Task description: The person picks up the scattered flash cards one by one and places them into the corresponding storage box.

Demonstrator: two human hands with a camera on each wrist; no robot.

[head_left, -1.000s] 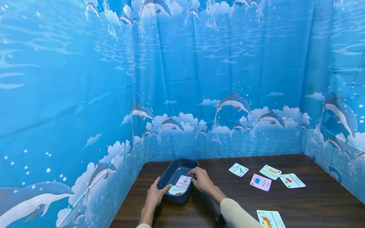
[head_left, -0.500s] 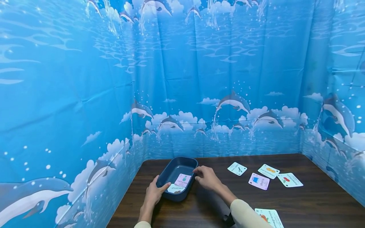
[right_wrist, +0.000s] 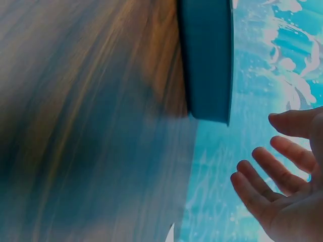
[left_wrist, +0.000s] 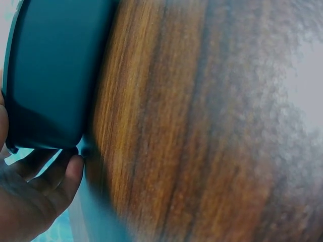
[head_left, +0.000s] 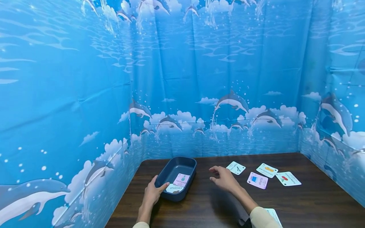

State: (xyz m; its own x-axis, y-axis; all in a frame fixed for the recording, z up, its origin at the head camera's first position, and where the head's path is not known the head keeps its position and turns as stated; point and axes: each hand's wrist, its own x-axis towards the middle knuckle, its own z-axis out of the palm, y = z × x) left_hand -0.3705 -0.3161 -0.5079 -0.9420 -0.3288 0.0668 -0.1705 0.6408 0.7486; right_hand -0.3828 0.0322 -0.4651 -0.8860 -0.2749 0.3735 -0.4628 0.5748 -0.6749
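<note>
Judging by how the cards lie, your work looks part done: 2 cards are in the blue tub point(head_left: 174, 172) and 5 lie outside it on the table point(head_left: 308, 202). In the tub you have the pink raincoat card point(head_left: 182, 179) and, at its near edge, the pale coconut card point(head_left: 174, 189); they lie face up at the end nearer you, and the far end of the tub's floor is bare.

Your left hand point(head_left: 152, 192) grips the tub by its near left side, thumb over the rim and fingers outside. Your right hand point(head_left: 223, 179) is above the table between the tub and the loose cards, fingers loosely bent and spread, with nothing between them, as the right wrist view also shows.

What seems left is the set out to the right. The white card with a dark picture point(head_left: 236, 168) is nearest the tub, just beyond your right hand. Farther right are the pink shorts card point(head_left: 257, 180), the card with a yellow picture point(head_left: 267, 170) and, just beside that, the card with a red picture point(head_left: 288, 179). The last card point(head_left: 273, 215) is nearer you, partly hidden by your right sleeve point(head_left: 263, 218), so you cannot read it.
</note>
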